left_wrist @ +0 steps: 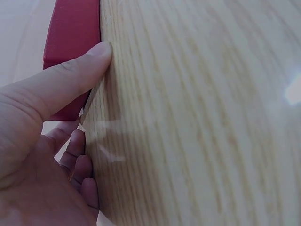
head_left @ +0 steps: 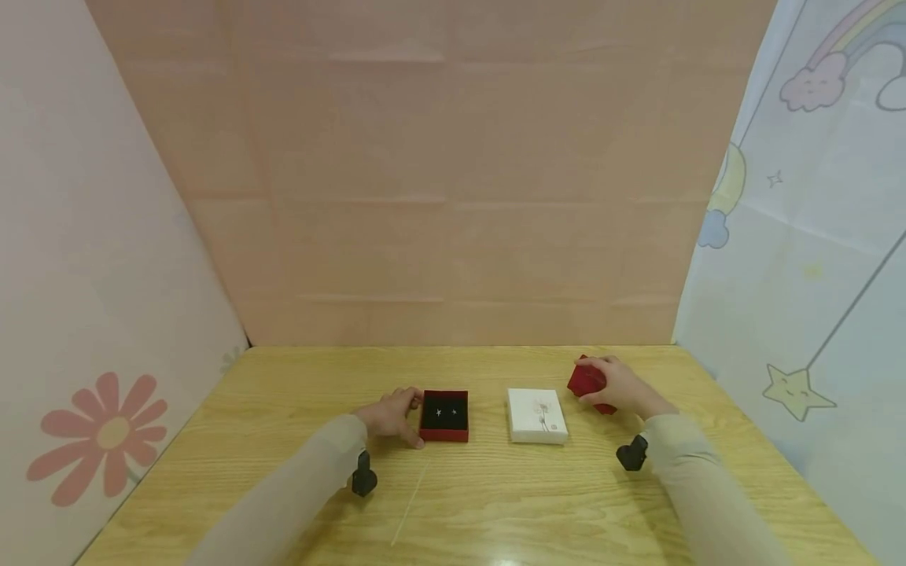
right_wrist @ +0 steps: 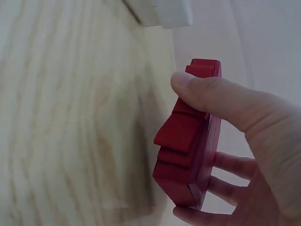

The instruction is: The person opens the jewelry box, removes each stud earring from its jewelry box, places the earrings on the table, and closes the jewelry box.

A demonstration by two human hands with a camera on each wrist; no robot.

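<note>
Our left hand (head_left: 392,415) grips the red box (head_left: 444,435) by its left side, apparently steadying it on the counter (head_left: 495,499); our right hand (head_left: 624,387) pinches the tilted red lid (head_left: 587,381) beside the white box (head_left: 527,414).

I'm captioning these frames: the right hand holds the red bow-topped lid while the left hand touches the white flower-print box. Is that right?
Not quite: the left hand touches the open red box holding two star-shaped pieces, as the head view shows. The right hand does hold the red bow-topped lid.
</note>
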